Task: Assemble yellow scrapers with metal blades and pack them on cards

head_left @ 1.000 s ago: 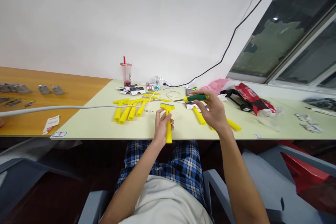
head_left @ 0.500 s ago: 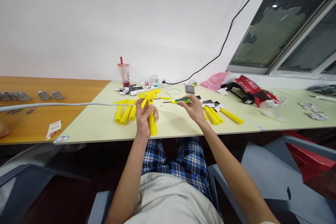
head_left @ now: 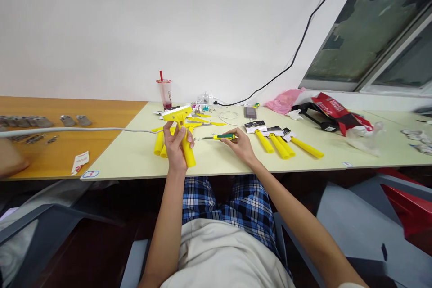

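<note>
My left hand (head_left: 175, 150) is closed around the handle of a yellow scraper (head_left: 177, 115), holding it above the table with its wide head up and tilted. A green and yellow screwdriver (head_left: 224, 137) is pinched in the fingers of my right hand (head_left: 243, 147). Its thin shaft points left, close to some tiny metal pieces, perhaps screws (head_left: 198, 139), on the tabletop; whether the tip touches one I cannot tell. Just behind my left hand lie more yellow handles (head_left: 158, 146), partly hidden, and flat yellow parts (head_left: 202, 120).
Several yellow scrapers with black-and-white cards (head_left: 279, 147) lie to the right. Toward the wall stand a cup with a red straw (head_left: 164, 93), a power strip (head_left: 205, 99) and a dark flat device (head_left: 250, 112). A white cable (head_left: 84, 129) crosses from the left. A red bag (head_left: 332, 109) lies far right.
The screwdriver has come down toward the tabletop beside the tiny metal pieces. The scraper in my left hand has shifted left and tilted more. The whole view has turned slightly left.
</note>
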`<action>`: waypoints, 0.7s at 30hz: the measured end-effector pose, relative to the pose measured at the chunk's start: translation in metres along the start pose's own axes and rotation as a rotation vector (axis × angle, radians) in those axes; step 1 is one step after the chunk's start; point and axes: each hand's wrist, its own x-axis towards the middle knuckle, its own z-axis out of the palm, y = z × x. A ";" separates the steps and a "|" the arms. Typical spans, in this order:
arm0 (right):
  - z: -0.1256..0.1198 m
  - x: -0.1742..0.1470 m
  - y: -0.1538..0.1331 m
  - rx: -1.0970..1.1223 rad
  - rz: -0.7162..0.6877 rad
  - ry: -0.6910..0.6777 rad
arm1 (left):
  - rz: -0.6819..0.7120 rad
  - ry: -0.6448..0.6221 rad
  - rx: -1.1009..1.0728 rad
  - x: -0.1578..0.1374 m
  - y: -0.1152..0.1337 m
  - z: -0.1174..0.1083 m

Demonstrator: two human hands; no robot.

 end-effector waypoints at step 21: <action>-0.081 0.010 -0.076 0.043 -0.203 0.233 | -0.479 0.211 -0.055 -0.039 -0.067 0.036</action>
